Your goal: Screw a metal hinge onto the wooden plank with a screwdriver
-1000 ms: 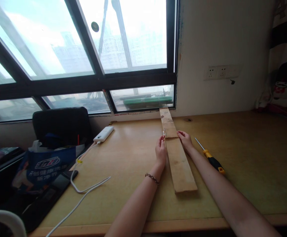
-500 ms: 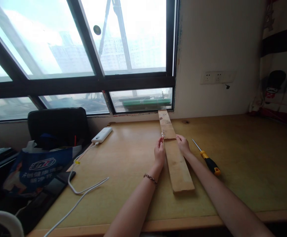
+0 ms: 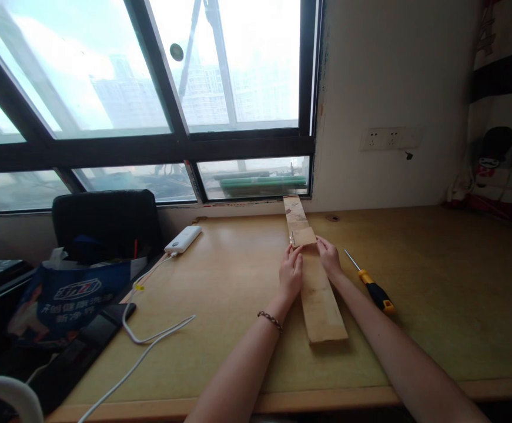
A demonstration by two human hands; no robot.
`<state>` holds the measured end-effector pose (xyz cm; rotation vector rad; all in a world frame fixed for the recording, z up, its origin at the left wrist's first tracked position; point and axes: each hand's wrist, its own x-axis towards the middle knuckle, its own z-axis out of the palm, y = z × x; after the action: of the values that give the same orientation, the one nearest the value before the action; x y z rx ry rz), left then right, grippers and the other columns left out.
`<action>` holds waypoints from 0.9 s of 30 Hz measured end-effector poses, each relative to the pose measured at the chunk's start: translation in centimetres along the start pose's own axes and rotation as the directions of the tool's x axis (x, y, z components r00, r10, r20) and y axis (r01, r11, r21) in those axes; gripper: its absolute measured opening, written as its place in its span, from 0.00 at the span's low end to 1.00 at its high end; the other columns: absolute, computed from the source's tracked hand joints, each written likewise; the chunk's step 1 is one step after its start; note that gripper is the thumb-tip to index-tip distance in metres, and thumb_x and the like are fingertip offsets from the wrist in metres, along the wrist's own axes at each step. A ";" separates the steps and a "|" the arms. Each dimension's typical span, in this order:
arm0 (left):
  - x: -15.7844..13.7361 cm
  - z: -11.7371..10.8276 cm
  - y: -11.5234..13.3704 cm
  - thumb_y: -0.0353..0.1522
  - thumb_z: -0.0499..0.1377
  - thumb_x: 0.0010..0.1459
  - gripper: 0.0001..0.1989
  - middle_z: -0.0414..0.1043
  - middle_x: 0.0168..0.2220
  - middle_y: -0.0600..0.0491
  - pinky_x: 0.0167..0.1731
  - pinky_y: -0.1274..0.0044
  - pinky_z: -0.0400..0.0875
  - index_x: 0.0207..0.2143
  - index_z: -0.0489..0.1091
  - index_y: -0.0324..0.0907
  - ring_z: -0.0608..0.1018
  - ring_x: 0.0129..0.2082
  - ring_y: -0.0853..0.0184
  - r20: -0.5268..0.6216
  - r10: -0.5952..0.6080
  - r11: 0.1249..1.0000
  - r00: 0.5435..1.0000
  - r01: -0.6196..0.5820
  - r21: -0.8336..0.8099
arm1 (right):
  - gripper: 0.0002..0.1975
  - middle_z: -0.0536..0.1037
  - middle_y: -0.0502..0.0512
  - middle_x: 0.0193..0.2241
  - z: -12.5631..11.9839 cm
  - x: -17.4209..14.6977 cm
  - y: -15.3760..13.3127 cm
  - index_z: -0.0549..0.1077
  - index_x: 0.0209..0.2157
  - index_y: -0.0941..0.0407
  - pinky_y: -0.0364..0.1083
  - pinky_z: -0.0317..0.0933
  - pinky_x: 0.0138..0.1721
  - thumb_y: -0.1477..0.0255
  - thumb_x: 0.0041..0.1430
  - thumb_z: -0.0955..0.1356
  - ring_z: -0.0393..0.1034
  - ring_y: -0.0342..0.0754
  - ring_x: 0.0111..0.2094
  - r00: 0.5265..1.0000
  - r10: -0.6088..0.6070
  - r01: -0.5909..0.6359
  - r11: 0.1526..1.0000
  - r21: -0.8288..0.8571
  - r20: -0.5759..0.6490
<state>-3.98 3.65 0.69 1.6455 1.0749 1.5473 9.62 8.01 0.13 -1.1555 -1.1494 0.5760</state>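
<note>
A long pale wooden board (image 3: pixel 324 308) lies lengthwise on the table. Over its far end sits a second wooden board (image 3: pixel 303 236), whose near edge is slightly raised. My left hand (image 3: pixel 290 275) is closed at that board's near left corner, with bent fingers lying across the edge of the long board. On the opposite side, my right hand (image 3: pixel 328 256) pinches the near right corner. A small shiny metal piece (image 3: pixel 290 239) shows at the left edge, just beyond my left fingertips; its kind is too small to make out.
A yellow-and-black screwdriver (image 3: pixel 372 288) lies right of my right hand. At the left are a white power bank (image 3: pixel 183 239) with a white cable (image 3: pixel 156 338), a blue bag (image 3: pixel 68 299) and a black chair (image 3: pixel 106 226). The window (image 3: pixel 238 141) stands behind the table (image 3: pixel 233 329).
My left hand has shifted slightly right, its fingers now over the long board's edge. The upper board's near edge has lifted a little. My right hand stays at its corner.
</note>
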 end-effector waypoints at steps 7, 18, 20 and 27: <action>0.0 0.1 -0.3 0.38 0.50 0.57 0.18 0.59 0.54 0.49 0.56 0.70 0.51 0.48 0.68 0.47 0.60 0.56 0.62 0.014 0.044 0.994 0.999 -0.046 0.098 | 0.21 0.73 0.56 0.46 0.3 -0.5 -2.0 0.69 0.47 0.54 0.51 0.56 0.51 0.60 0.54 0.61 0.65 0.52 0.48 0.999 -0.045 0.044 0.998 0.045 0.026; 0.1 0.1 -0.5 0.39 0.50 0.57 0.23 0.58 0.55 0.48 0.57 0.71 0.50 0.55 0.58 0.46 0.59 0.56 0.63 -0.016 0.055 0.998 0.998 -0.054 0.037 | 0.21 0.71 0.51 0.48 1.1 -1.9 -3.7 0.61 0.54 0.48 0.53 0.45 0.57 0.64 0.58 0.60 0.56 0.50 0.55 0.918 -0.244 0.285 0.954 -0.091 0.313; 0.2 0.1 -0.7 0.40 0.50 0.57 0.26 0.57 0.57 0.49 0.56 0.71 0.50 0.58 0.53 0.47 0.60 0.56 0.64 -0.028 0.040 0.999 0.999 -0.040 -0.019 | 0.20 0.69 0.51 0.51 1.1 -1.8 -3.5 0.62 0.53 0.48 0.54 0.44 0.57 0.64 0.59 0.59 0.55 0.50 0.56 0.903 -0.242 0.313 0.936 -0.159 0.356; 0.9 0.0 -1.4 0.40 0.49 0.58 0.27 0.62 0.53 0.48 0.53 0.72 0.55 0.59 0.50 0.45 0.66 0.51 0.65 -0.059 -0.144 0.963 0.988 0.127 -0.239 | 0.20 0.65 0.55 0.53 1.2 -1.8 -3.1 0.61 0.54 0.51 0.55 0.46 0.55 0.65 0.61 0.57 0.53 0.51 0.56 0.855 -0.249 0.414 0.855 -0.312 0.455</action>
<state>-4.18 5.11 -0.06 1.3368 0.9802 1.5903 7.28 5.92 2.27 -1.1629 -1.8534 0.3086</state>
